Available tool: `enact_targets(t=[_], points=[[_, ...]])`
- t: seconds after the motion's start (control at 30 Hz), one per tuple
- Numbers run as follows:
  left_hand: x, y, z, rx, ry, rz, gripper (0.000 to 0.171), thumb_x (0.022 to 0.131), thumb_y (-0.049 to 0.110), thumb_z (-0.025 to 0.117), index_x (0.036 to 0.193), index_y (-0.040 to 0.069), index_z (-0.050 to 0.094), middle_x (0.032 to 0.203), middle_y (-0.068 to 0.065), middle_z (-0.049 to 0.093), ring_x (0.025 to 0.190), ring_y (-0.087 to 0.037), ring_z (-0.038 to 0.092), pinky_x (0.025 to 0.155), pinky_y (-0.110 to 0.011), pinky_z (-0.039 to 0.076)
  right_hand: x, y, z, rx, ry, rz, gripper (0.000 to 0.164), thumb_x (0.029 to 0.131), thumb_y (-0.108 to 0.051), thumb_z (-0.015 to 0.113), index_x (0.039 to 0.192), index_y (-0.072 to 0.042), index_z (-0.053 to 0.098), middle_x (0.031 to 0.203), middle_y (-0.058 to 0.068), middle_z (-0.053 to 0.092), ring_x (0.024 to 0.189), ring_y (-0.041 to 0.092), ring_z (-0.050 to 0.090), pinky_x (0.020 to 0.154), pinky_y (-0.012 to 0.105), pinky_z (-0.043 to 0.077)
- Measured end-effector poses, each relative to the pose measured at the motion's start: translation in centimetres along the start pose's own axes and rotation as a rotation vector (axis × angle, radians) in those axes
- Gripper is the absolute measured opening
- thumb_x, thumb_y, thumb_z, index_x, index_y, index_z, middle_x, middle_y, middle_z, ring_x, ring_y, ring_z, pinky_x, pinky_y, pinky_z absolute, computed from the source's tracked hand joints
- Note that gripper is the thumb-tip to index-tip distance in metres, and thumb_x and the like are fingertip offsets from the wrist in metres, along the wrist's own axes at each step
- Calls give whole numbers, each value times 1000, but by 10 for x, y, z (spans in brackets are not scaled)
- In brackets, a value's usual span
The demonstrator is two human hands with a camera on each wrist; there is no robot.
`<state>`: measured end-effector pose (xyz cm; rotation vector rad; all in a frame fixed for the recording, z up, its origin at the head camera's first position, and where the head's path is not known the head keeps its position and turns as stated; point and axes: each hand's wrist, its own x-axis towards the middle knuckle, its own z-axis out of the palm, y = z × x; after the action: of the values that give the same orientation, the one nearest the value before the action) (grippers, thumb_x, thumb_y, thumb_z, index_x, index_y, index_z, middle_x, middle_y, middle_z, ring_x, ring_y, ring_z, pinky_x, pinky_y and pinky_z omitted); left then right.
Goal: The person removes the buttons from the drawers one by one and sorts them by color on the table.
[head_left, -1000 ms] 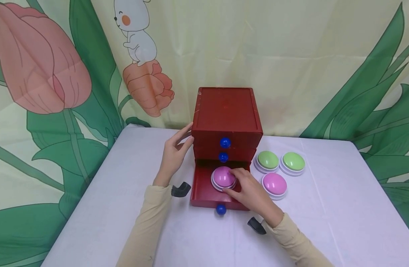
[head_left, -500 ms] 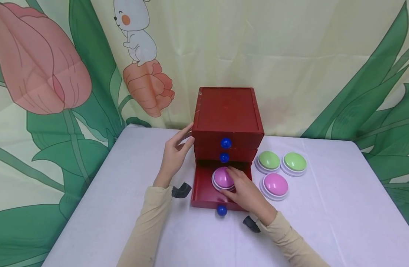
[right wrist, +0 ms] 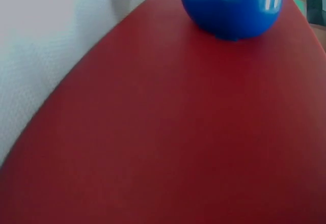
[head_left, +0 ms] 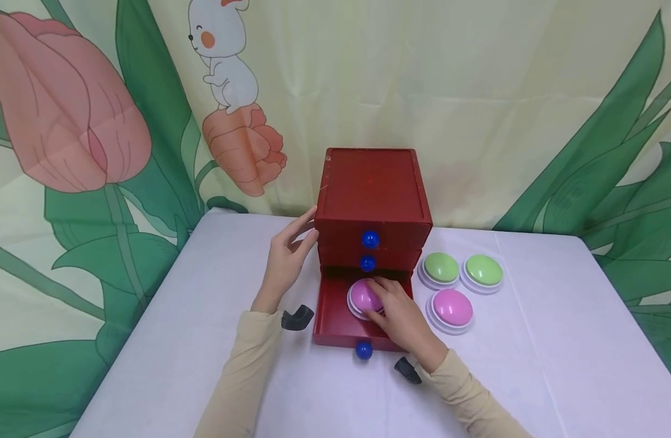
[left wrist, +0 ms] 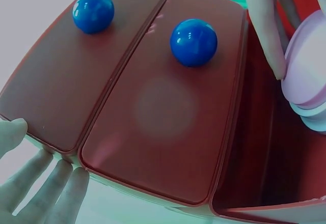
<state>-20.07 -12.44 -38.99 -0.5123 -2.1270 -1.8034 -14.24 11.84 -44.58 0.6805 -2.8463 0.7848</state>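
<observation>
A dark red drawer cabinet (head_left: pixel 372 185) stands at the back middle of the table, its bottom drawer (head_left: pixel 335 328) pulled out. Inside that drawer sits a pink dome light with a white base (head_left: pixel 362 297). My right hand (head_left: pixel 403 313) holds this light from the right, fingers at the far side and thumb at the near side. With fingers fairly straight, my left hand (head_left: pixel 286 261) touches the cabinet's left side. In the left wrist view the light (left wrist: pixel 308 66) shows between right-hand fingers. The right wrist view shows the drawer front (right wrist: pixel 168 132) and its blue knob (right wrist: pixel 232 5).
Right of the drawer, a second pink dome light (head_left: pixel 452 308) and two green dome lights, one nearer (head_left: pixel 441 267) and one farther right (head_left: pixel 483 270), rest on the white tablecloth (head_left: pixel 532 365). Blue knobs mark the upper (head_left: pixel 370 239) and middle (head_left: pixel 367 263) drawers. A printed curtain (head_left: pixel 450 91) hangs behind.
My right hand has shifted slightly left, its fingers farther over the pink light in the drawer. The left hand stays on the cabinet's side. The head view has tipped slightly.
</observation>
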Motion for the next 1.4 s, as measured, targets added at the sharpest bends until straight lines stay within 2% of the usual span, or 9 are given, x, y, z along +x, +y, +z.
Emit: enact_targets(t=[0.23,0.43,0.67,0.8,1.0,1.17,1.4], points=[[-2,0,0,11,7,-9,47,98,20,63,144,27,54,142,4,58,124,-15,59,94,-32,55,2,1,2,-24,27,-21,60,80,-23,84,131,-1,62,131,20,59,122,35,53,102,48,49],[-1,3,1,8,6,-42,49,98,14,62,146,20,52,144,0,56,127,-18,57,97,-34,54,3,3,2,-22,62,-36,58,76,-22,86,126,-2,65,127,19,63,117,34,56,97,47,52],[-3,27,2,15,-2,-66,49,98,6,59,146,8,50,145,-10,55,128,-26,57,98,-36,54,3,2,-1,26,115,-30,57,71,-25,88,122,-7,69,124,14,65,111,28,57,86,44,57],[-4,33,2,10,-6,-68,48,99,6,59,146,7,50,145,-10,55,127,-25,57,97,-35,54,-2,0,-10,59,125,-10,59,70,-24,88,124,-9,69,125,12,64,113,27,56,86,43,57],[-4,33,2,10,-5,-63,48,98,6,60,146,10,51,145,-8,56,127,-23,57,96,-31,54,-13,-1,-29,69,115,11,61,70,-24,87,126,-10,68,130,13,62,117,30,56,85,43,59],[-5,32,1,5,-5,-59,49,98,6,60,146,10,51,145,-9,55,127,-24,57,97,-33,54,-21,1,-43,63,104,29,64,69,-23,88,128,-10,67,132,15,61,121,34,56,83,46,60],[-5,30,2,-6,-8,-60,49,99,7,59,146,11,50,144,-8,56,127,-24,57,96,-32,54,-29,1,-58,95,108,27,62,70,-22,89,127,-12,67,132,12,62,124,34,56,86,48,58]])
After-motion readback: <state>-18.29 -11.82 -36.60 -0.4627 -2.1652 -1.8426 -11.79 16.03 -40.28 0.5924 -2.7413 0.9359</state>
